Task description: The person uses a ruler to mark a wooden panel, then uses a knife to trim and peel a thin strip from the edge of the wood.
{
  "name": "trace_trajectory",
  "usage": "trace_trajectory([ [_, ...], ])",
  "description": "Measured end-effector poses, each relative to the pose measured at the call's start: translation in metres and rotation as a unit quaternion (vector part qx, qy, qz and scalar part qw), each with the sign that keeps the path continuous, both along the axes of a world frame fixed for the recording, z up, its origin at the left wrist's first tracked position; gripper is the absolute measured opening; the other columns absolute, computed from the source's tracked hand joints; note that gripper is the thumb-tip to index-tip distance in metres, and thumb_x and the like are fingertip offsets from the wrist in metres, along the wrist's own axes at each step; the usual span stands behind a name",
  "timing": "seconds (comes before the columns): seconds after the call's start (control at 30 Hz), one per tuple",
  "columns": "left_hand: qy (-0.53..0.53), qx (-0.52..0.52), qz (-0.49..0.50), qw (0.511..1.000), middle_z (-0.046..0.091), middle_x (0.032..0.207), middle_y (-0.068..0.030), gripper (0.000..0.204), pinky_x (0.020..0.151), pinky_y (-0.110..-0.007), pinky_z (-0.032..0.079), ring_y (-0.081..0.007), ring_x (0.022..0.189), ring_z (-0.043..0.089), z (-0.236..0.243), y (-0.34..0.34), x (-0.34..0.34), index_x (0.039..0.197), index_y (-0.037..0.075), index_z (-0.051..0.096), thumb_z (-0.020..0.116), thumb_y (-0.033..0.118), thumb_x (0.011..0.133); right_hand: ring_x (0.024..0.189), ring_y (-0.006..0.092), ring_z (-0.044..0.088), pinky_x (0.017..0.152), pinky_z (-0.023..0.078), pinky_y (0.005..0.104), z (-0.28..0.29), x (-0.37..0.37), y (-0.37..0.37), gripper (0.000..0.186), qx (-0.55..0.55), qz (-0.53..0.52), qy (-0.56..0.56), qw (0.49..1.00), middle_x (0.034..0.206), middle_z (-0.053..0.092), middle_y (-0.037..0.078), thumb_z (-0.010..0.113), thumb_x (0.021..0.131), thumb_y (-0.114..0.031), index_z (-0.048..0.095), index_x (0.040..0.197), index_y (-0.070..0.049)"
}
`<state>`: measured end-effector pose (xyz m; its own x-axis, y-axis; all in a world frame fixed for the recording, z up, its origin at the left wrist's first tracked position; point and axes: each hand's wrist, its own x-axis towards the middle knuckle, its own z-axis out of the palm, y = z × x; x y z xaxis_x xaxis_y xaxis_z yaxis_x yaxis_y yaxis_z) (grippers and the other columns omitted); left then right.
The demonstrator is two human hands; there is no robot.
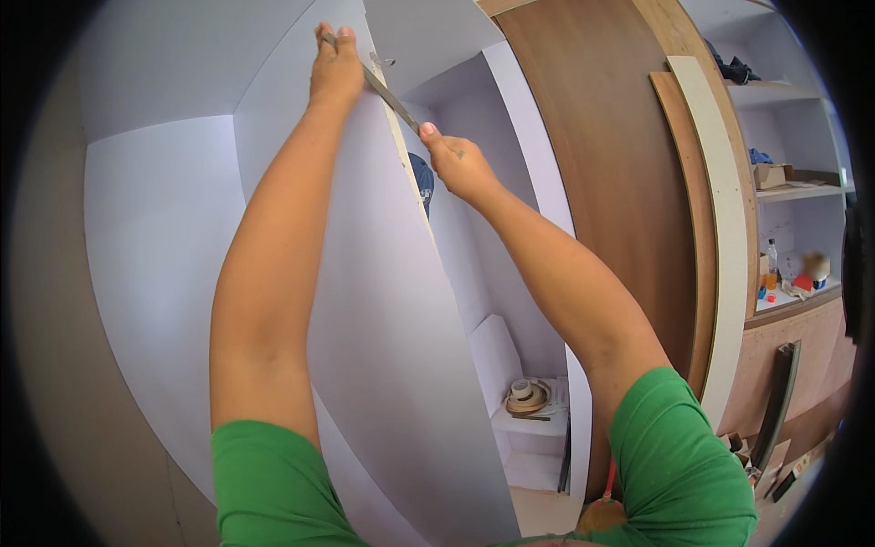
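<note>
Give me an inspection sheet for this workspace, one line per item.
Surface: upright white panel, its raw edge facing the person; white cabinet walls behind.
Job's things: long flat metal file laid along the panel's top edge.
Clutter: roll of edge tape on a low white shelf; boxes, a bottle and small items on the wall shelves.
Hands: left hand grips the file's far end; right hand holds its near end.
Cables: nothing seen.
Surroundings: brown boards and a pale strip leaning to the right; dark strips on the floor at lower right.
</note>
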<state>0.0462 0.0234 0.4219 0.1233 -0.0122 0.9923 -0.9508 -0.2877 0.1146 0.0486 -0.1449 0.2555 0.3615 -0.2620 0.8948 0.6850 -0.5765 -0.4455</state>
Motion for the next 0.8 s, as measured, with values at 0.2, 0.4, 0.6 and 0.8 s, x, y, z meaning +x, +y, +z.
trace_trajectory([
  [0.2,-0.008,0.004,-0.007,1.000,0.033,0.165,-0.0147,0.071,0.123,-0.047,0.027,-0.0377,0.149,0.037,0.000,-0.003,-0.015,0.165,0.011,0.012,0.028,0.049,0.107,0.076,0.0315,0.059,0.074,0.047,0.0439,0.016,0.008,-0.001,0.085,0.002,-0.004,0.003,1.000,0.073,0.061,0.018,0.037,0.098,-0.075,0.061,0.073,0.002],
  [0.4,-0.068,-0.041,0.059,0.995,0.023,0.170,-0.0145,0.074,0.125,-0.055,0.016,-0.0320,0.157,0.023,0.019,-0.021,0.013,0.165,0.010,0.015,0.028,0.054,0.107,0.067,0.0266,0.055,0.066,0.045,0.0403,0.020,0.029,-0.005,0.081,0.009,0.019,-0.012,1.000,0.069,0.057,0.013,0.038,0.099,-0.074,0.059,0.070,-0.001],
  [0.6,-0.072,-0.023,0.094,0.993,0.009,0.173,-0.0136,0.076,0.125,-0.060,0.009,-0.0336,0.159,0.011,0.022,-0.025,0.016,0.166,0.013,0.011,0.029,0.056,0.106,0.045,0.0154,0.041,0.044,0.036,0.0326,0.023,0.043,-0.014,0.073,0.023,0.053,-0.051,0.997,0.055,0.042,0.001,0.043,0.098,-0.073,0.049,0.063,-0.009],
  [0.8,-0.005,0.035,0.057,0.998,0.004,0.174,-0.0103,0.084,0.125,-0.046,0.024,-0.0352,0.156,0.025,0.024,-0.003,0.005,0.166,0.013,0.001,0.036,0.059,0.104,0.045,0.0173,0.043,0.046,0.036,0.0332,0.006,0.020,-0.013,0.077,0.059,0.104,0.021,0.993,0.056,0.046,0.004,0.044,0.096,-0.077,0.052,0.066,-0.007],
])
